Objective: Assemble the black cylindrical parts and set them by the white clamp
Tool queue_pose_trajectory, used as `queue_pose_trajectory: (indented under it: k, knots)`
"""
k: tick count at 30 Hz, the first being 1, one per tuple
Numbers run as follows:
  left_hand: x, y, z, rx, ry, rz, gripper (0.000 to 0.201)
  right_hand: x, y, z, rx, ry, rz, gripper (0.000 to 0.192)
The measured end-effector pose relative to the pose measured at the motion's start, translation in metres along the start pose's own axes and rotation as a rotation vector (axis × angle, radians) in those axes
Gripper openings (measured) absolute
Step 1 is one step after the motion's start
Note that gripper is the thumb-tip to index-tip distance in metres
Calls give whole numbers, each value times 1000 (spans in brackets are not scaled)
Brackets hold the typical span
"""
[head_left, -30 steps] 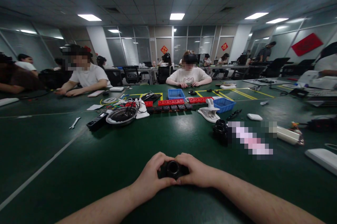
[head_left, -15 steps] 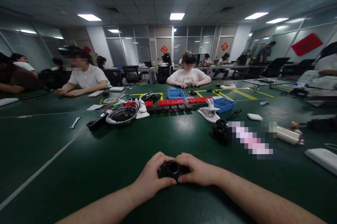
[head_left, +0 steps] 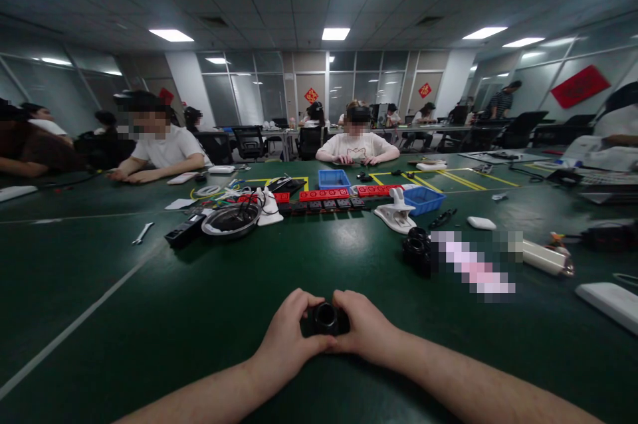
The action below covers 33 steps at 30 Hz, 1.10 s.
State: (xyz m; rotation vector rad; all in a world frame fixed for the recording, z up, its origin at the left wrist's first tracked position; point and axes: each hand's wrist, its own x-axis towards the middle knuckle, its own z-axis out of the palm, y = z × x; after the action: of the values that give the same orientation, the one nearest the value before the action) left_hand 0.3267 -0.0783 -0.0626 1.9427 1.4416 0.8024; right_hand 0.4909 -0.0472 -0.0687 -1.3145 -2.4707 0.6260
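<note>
A small black tube-shaped part with a round opening on top [head_left: 325,315] sits low at the front of the green table, between my two hands. From the left, my left hand [head_left: 293,325] curls round it, with fingertips at its far side and thumb along the near side. My right hand [head_left: 363,325] closes on it from the right in the same way. The two thumbs meet in front of the part. Its lower portion is partly hidden by my fingers. Further off to the right lies a cluster of similar black round parts [head_left: 417,248].
Across the table run red and black strips [head_left: 323,194], with blue bins [head_left: 423,199], a white clamp-like stand [head_left: 397,212] and a metal bowl [head_left: 231,219] with cables near them. A wrench [head_left: 143,234] lies left. People sit along the far side.
My right hand has shifted its grip slightly, its thumb now meeting the left one. The black part tilts or turns a little between my hands and stays in nearly the same place.
</note>
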Motion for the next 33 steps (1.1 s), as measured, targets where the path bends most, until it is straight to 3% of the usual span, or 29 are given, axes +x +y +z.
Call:
queue_pose_trajectory:
  k: [5,9,11,17,33]
  knots:
    - [0,-2,1,7,51,-6,33,-5,-10,7,-157,77,38,36]
    - [3,-4,-4,-29,-30,65,35,-7,-8,-1,-30,81,-66,51]
    - [4,-5,-7,-46,-86,91,37,-6,-3,-8,57,19,-159,57]
    - [4,-4,-11,-71,-149,119,39,-1,10,-21,158,-148,-286,34]
    - [5,-5,-9,-78,-156,94,40,2,11,-18,144,-149,-287,25]
